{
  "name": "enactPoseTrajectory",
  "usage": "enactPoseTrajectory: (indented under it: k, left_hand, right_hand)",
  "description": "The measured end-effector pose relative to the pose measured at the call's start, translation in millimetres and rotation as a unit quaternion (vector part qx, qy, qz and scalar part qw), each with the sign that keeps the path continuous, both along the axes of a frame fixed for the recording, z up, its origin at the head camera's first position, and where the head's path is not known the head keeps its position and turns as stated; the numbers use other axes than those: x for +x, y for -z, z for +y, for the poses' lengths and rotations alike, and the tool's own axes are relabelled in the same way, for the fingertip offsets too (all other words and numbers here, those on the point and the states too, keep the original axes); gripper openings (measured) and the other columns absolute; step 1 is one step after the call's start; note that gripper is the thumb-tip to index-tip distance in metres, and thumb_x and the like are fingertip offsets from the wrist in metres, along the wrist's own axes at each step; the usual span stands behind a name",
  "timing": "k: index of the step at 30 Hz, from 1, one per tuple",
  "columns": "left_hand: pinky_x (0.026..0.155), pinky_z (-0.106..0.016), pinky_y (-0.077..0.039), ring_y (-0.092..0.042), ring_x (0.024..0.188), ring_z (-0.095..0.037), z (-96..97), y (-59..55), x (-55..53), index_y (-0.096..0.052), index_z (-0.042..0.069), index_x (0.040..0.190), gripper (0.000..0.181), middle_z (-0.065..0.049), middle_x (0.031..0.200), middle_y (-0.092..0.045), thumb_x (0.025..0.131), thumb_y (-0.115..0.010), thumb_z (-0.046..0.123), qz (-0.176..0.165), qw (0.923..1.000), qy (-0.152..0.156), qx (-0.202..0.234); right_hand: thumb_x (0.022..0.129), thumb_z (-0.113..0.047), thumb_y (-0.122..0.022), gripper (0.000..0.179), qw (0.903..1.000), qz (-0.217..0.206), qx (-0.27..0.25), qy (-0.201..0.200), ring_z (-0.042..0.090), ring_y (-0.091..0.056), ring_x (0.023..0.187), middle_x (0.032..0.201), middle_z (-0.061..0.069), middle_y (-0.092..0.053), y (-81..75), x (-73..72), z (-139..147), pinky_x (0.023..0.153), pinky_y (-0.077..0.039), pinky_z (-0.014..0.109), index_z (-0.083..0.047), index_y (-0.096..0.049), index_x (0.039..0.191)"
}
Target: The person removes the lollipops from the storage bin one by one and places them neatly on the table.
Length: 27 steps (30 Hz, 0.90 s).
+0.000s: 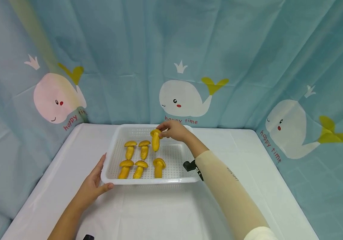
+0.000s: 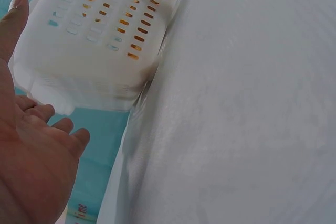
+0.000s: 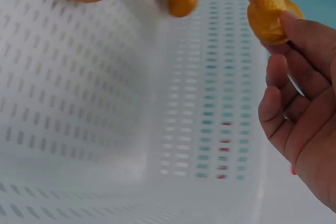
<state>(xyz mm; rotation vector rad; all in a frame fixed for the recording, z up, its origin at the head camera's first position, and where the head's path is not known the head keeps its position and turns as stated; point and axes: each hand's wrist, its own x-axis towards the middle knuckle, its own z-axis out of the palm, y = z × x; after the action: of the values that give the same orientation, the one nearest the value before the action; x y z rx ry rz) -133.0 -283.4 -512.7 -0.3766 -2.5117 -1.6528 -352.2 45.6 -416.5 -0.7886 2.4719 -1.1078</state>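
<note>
A white perforated plastic basket [image 1: 183,180] stands on the table with several yellow toy mushrooms lying in two rows in its left and middle parts. My right hand [image 1: 174,130] pinches one yellow mushroom [image 1: 156,142] by its cap, stem pointing down, over the back of the basket. In the right wrist view thumb and forefinger grip that mushroom's cap [image 3: 266,24]. One mushroom [image 1: 159,167] lies below it in the front row. At the basket's left front corner is my left hand [image 1: 91,185], fingers spread along the outer wall and thumb near the front rim.
A white cloth [image 1: 159,213] covers the table. Behind and at both sides hangs a blue curtain [image 1: 123,66] printed with whales. A black wrist camera mount [image 1: 190,166] on the right forearm overlaps the basket's right side in the head view.
</note>
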Motion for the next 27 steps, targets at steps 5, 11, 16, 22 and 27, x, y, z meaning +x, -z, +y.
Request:
enactPoseTrajectory:
  k: [5, 11, 16, 22, 27]
  left_hand:
    - [0.102, -0.008, -0.028, -0.008, 0.148, -0.004, 2.7, 1.9, -0.6, -0.007, 0.026, 0.158, 0.107, 0.007, 0.164, -0.006, 0.081, -0.078, 0.003, -0.004, 0.9999, 0.009, 0.014]
    - [0.100, -0.007, -0.029, -0.006, 0.148, -0.003, 6.4, 2.5, 2.9, 0.000, 0.025, 0.157, 0.113, 0.003, 0.164, -0.001, 0.079, -0.077, -0.001, -0.016, 0.9993, 0.016, 0.031]
    - [0.099, -0.007, -0.032, -0.009, 0.147, -0.004, 8.8, 2.3, 4.5, 0.003, 0.022, 0.157, 0.115, 0.000, 0.164, 0.000, 0.079, -0.075, -0.006, -0.023, 0.9979, 0.023, 0.056]
    - [0.098, -0.008, -0.033, -0.013, 0.146, -0.003, 9.8, 0.7, 4.3, 0.003, 0.022, 0.157, 0.113, 0.000, 0.164, -0.001, 0.079, -0.076, -0.004, -0.024, 0.9982, 0.010, 0.054]
    - [0.098, -0.006, -0.031, -0.010, 0.148, -0.007, 9.3, -1.4, 3.2, 0.003, 0.025, 0.157, 0.113, 0.002, 0.164, -0.001, 0.081, -0.076, 0.000, -0.025, 0.9990, 0.006, 0.036]
  right_hand:
    - [0.092, -0.026, -0.068, 0.027, 0.9996, 0.025, -0.013, -0.008, 0.012, -0.061, 0.100, 0.111, -0.009, -0.066, -13.6, 6.4, 15.5, 0.087, -0.053, 0.032, -0.024, -0.068, 0.118]
    - [0.091, -0.028, -0.069, 0.025, 0.9979, 0.056, -0.033, -0.004, 0.013, -0.060, 0.099, 0.113, -0.013, -0.066, -32.1, 17.3, 36.3, 0.085, -0.053, 0.033, -0.028, -0.069, 0.116]
    - [0.091, -0.030, -0.070, 0.025, 0.9946, 0.099, -0.032, 0.007, 0.016, -0.055, 0.095, 0.113, -0.016, -0.066, -45.4, 23.3, 52.8, 0.079, -0.051, 0.033, -0.028, -0.070, 0.116]
    - [0.091, -0.031, -0.069, 0.023, 0.9927, 0.112, -0.044, 0.015, 0.018, -0.054, 0.092, 0.110, -0.015, -0.066, -51.4, 27.7, 74.7, 0.074, -0.050, 0.034, -0.033, -0.069, 0.114]
    - [0.090, -0.033, -0.070, 0.024, 0.9919, 0.105, -0.068, 0.020, 0.021, -0.055, 0.087, 0.108, -0.011, -0.067, -49.6, 30.6, 96.5, 0.072, -0.050, 0.037, -0.033, -0.070, 0.114]
